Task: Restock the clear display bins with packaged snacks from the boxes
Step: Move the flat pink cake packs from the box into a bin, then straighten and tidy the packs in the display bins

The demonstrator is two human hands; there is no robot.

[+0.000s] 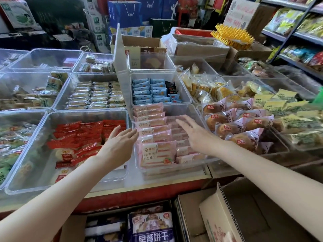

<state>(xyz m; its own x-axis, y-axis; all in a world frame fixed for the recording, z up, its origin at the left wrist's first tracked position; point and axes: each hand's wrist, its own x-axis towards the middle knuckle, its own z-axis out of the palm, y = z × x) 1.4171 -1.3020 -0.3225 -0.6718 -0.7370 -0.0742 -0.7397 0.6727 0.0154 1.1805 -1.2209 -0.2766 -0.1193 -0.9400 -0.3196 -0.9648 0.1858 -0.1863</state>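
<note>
A clear bin point(201, 117) near the front edge of the tabletop point(157, 182) holds pink snack packs point(153, 130), and everything else here is placed from that bin. The packs stand in a row along the bin's left side, front faces toward the person, and a second, lower row of the same pink packs lies to the right of them inside the bin.

The left hand point(120, 142) is at the bin's left wall, fingers straight and spread, holding nothing; its fingertips are right at the pink packs, though contact cannot be told for sure. The right hand point(194, 131) is flat over the lower row in the bin, fingers straight, also holding nothing.

Left of the bin, a larger clear bin holds red packs point(83, 137). Directly behind the bin, another clear bin holds blue packs point(148, 91) with a few black ones at their right. Right of the bin, round buns in pink-printed wrappers point(239, 123) are piled up, and beyond them lie yellow-green packs point(286, 109).

Below the bin, in front of the tabletop, an open cardboard box point(218, 215) sits on the floor side, and just left of it another box holds a dark blue biscuit bag point(152, 227).
</note>
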